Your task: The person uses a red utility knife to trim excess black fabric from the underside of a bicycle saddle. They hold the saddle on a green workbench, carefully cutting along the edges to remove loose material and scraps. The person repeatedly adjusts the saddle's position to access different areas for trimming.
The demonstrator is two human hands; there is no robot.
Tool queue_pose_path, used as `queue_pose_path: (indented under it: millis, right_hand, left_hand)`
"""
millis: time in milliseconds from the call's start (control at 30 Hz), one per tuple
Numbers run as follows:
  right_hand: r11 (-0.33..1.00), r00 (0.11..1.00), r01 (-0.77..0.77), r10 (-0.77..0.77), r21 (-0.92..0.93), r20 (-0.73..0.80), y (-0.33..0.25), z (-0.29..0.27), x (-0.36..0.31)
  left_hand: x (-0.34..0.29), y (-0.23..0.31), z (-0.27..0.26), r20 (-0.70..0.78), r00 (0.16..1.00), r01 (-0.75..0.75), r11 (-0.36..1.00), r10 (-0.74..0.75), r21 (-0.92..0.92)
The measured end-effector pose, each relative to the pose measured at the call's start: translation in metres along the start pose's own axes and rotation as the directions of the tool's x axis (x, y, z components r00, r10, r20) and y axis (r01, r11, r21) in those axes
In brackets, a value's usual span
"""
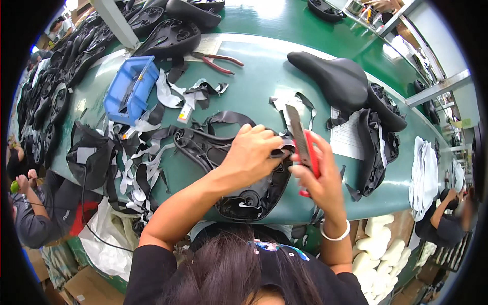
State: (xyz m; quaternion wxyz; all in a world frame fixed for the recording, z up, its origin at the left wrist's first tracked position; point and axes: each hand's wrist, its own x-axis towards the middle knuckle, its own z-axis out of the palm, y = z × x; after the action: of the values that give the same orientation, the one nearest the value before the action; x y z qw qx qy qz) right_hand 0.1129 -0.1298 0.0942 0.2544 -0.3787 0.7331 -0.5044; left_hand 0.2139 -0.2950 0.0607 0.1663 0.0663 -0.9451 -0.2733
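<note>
A black bicycle saddle (251, 201) lies underside up on the green table in front of me, its hollow shell showing. My left hand (252, 152) is closed on the loose edge of the black saddle cover (282, 151) along the saddle's right side. In my right hand (325, 179) I grip a red-handled utility knife (301, 137) with its long blade pointing up and away. The knife is close beside the left fingertips; whether its blade touches the cover cannot be made out. A black strip of cover curls up behind the saddle.
Left of the saddle lie heaped black and white offcuts (145, 170), a blue bin (134, 84) and a black pouch-like thing (91, 152). Red-handled pliers (218, 62) lie farther back. More saddles (335, 81) stand at the right, near white cloths (424, 175). Co-workers are at both sides.
</note>
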Motion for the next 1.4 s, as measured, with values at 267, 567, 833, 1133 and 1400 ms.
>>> queue_pose_path:
  millis: [267, 567, 833, 1133, 1400]
  right_hand:
    - [0.643, 0.936, 0.344, -0.296, -0.684, 0.192, 0.043, -0.017, -0.024]
    - [0.664, 0.999, -0.011, 0.039, -0.748, 0.020, 0.015, 0.020, -0.079]
    - [0.441, 0.999, 0.031, -0.039, -0.897, 0.016, 0.008, 0.012, -0.008]
    - [0.248, 0.975, 0.216, -0.109, -0.945, 0.194, -0.008, -0.010, -0.015]
    - [0.242, 0.774, 0.631, -0.133, -0.737, 0.619, -0.009, -0.047, 0.050]
  left_hand:
    - [0.008, -0.007, 0.007, 0.013, 0.986, 0.164, 0.951, -0.166, -0.263]
    - [0.014, -0.001, -0.026, 0.050, 0.779, -0.177, -0.296, -0.625, -0.939]
    - [0.026, -0.018, -0.030, -0.197, 0.980, -0.012, 0.991, 0.038, 0.134]
    - [0.010, -0.069, -0.027, -0.137, 0.854, 0.158, 0.501, -0.502, -0.851]
    - [-0.047, -0.018, -0.051, -0.094, 0.915, 0.036, 0.313, -0.392, -0.949]
